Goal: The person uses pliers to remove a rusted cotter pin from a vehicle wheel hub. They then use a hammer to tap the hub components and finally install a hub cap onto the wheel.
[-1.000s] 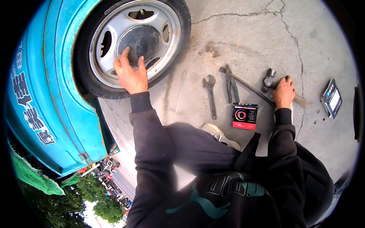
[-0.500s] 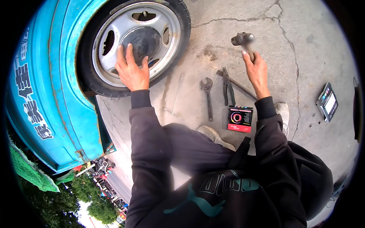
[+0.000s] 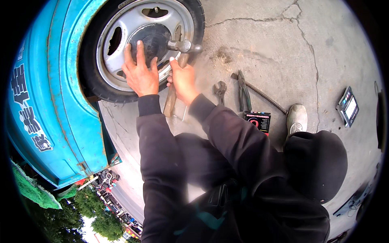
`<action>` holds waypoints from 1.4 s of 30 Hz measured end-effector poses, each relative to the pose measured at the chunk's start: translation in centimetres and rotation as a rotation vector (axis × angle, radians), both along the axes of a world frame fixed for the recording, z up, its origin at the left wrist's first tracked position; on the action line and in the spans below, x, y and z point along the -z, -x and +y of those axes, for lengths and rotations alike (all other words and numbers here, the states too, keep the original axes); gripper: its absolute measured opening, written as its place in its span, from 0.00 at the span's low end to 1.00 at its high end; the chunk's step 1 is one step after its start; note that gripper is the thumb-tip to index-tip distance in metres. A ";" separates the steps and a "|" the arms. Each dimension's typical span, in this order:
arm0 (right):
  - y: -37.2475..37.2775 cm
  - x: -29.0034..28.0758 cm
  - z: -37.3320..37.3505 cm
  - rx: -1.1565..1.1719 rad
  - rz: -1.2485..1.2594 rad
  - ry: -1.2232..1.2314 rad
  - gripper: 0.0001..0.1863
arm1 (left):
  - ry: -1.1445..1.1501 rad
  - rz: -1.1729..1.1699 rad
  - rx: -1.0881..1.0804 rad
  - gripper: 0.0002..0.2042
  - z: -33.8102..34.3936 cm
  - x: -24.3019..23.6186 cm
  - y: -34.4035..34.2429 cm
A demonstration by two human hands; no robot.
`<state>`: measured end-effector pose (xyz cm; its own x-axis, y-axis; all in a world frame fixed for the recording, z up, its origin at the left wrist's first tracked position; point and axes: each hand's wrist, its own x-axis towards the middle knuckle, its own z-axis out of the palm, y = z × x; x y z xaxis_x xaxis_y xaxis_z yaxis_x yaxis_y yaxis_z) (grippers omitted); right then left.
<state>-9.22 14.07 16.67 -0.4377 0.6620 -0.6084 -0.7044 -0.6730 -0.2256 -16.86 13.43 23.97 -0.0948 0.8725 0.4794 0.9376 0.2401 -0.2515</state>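
A ball-peen hammer with a wooden handle is gripped in my right hand, fingers wrapped round the handle below the head. Its steel head lies over the wheel's right side, its left end at the edge of the round black hub cap; whether they touch I cannot tell. My left hand has its fingers spread, the fingertips against the lower left of the cap. The cap sits in the middle of the silver wheel rim, inside a black tyre.
The turquoise vehicle body rises on the left. On the concrete lie an adjustable wrench, pliers, a metal bar and a black and red box. A white shoe stands beside them. Farther right is a flat device.
My right hand has swung the hammer left from above the floor to the hub cap's right edge. My left hand stays on the cap. My body has shifted, and the right forearm now reaches across.
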 end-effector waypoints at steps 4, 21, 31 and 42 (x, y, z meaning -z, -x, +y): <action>-0.9 1.5 -0.1 -0.051 -0.072 -0.085 0.14 | 0.019 -0.003 -0.003 0.39 -0.7 -0.1 0.2; -3.6 -2.9 3.3 0.181 -0.717 -0.683 0.15 | 0.018 -0.047 -0.020 0.39 -0.7 -0.6 0.1; -3.0 -4.2 3.7 0.213 -0.871 -1.015 0.15 | 0.005 -0.216 0.013 0.25 -2.7 -2.2 0.5; -2.5 -1.1 -0.8 0.125 -0.885 -1.179 0.13 | 0.024 -0.321 0.035 0.18 -5.6 -2.9 1.8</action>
